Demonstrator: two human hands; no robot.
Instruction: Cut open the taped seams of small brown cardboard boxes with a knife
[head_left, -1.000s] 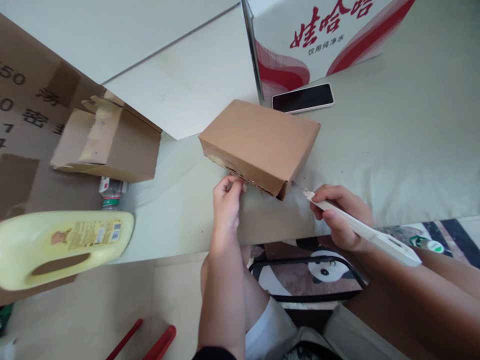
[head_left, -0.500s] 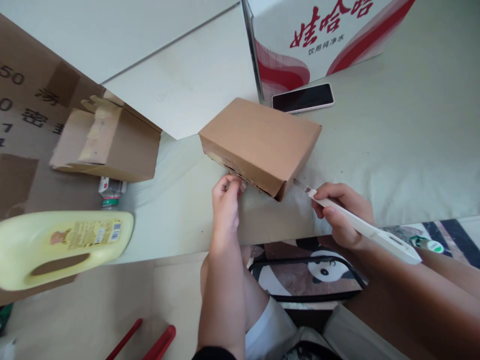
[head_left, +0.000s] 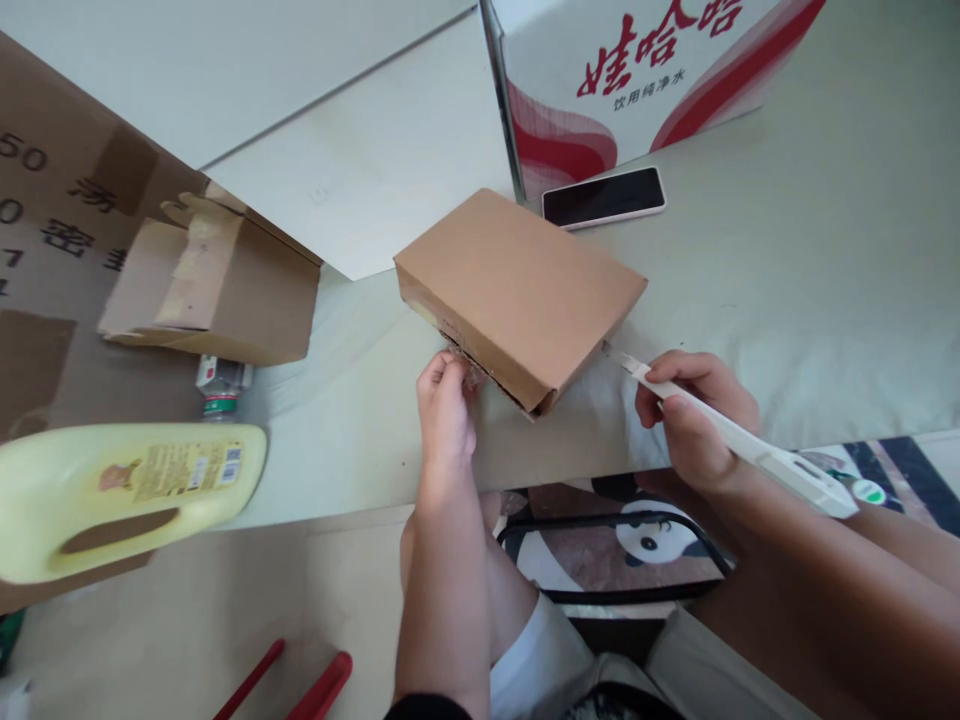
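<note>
A brown cardboard box (head_left: 517, 295) lies on the pale green covered surface, with a torn, ragged edge along its near left side. There my left hand (head_left: 446, 398) is closed, thumb and fingers pinching crumpled clear tape (head_left: 474, 376) at that edge. Wrapped in my right hand (head_left: 701, 410) is a white utility knife (head_left: 731, 432). Its blade points left, and the tip is at the box's right side; whether it touches or goes in I cannot tell.
Behind the box lies a phone (head_left: 604, 198) beside a red-and-white carton (head_left: 562, 130). To the left are an open cardboard box (head_left: 262, 285), a plastic bottle (head_left: 221, 388) and a yellow jug (head_left: 180, 470). Red handles (head_left: 322, 685) show below. A panda-print item (head_left: 652, 540) is near my lap.
The box has turned slightly, its near corner shifting left and down. My left hand has moved a little left with the tape. My right hand and the knife have shifted slightly right.
</note>
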